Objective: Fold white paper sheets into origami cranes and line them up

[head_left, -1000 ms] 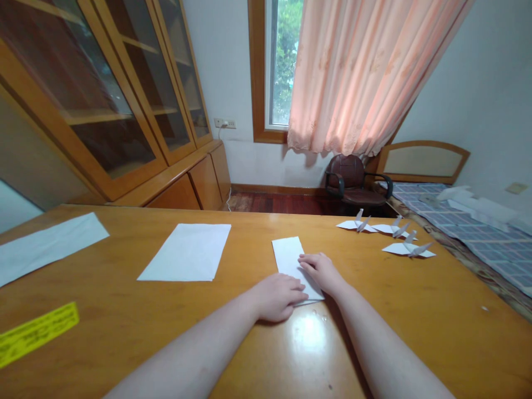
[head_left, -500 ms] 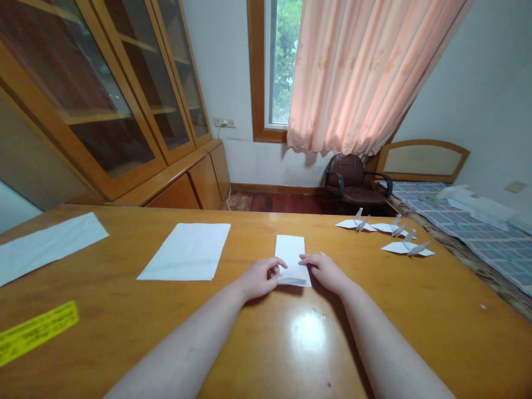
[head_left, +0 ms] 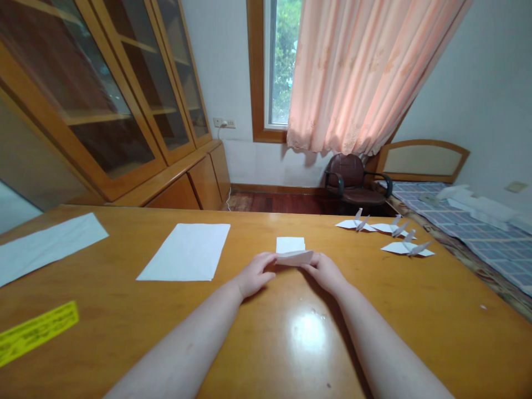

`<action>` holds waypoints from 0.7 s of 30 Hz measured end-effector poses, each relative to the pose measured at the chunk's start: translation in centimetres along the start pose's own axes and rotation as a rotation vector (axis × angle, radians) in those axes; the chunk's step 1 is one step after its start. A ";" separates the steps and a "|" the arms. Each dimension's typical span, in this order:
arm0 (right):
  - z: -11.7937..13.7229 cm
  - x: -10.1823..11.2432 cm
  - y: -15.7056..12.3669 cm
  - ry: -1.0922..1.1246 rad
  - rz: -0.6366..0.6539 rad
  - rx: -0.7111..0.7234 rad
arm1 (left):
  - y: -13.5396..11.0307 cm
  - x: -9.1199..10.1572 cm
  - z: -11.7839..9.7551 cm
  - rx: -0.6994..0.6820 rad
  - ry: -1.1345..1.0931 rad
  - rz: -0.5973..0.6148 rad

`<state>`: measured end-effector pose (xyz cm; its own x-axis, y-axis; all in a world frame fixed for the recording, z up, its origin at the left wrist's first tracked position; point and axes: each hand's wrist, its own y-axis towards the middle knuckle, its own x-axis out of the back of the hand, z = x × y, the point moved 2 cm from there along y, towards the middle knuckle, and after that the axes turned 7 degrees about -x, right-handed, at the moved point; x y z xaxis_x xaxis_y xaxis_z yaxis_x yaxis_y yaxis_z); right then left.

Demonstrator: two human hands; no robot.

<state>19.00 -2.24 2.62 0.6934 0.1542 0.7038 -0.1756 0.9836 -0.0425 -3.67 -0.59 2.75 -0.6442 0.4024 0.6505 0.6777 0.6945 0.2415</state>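
A small white folded paper (head_left: 291, 245) lies on the wooden table (head_left: 374, 310) straight ahead of me. Its near end is lifted and curled over toward the far end. My left hand (head_left: 254, 274) pinches the near left corner of that flap. My right hand (head_left: 325, 270) pinches the near right corner. Both hands are closed on the paper, with the far half still flat on the table.
A larger white sheet (head_left: 186, 252) lies to the left, another sheet (head_left: 45, 244) at the far left edge, and a yellow strip (head_left: 35, 331) near me. Several folded paper cranes (head_left: 390, 235) sit at the right. A chair (head_left: 353, 180) and a bed (head_left: 477, 227) stand beyond the table.
The paper was turned straight. Both hands moved from pressing it flat to pinching its near edge, then lifted that edge and folded it over toward the far end.
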 end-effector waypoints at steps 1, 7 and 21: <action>0.0 0.1 0.0 0.018 -0.004 -0.018 | 0.1 -0.2 0.1 0.030 0.089 0.016; -0.1 -0.1 0.1 -0.035 -0.023 -0.060 | 0.8 -1.4 0.2 0.176 0.307 -0.080; -1.4 -2.0 1.1 -0.242 -0.272 -0.145 | 1.1 -2.2 0.4 0.413 0.411 -0.155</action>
<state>18.40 -1.37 0.18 0.5127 -0.1239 0.8496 0.1048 0.9912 0.0813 -1.70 -0.48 1.29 -0.4794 0.0715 0.8747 0.3399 0.9340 0.1100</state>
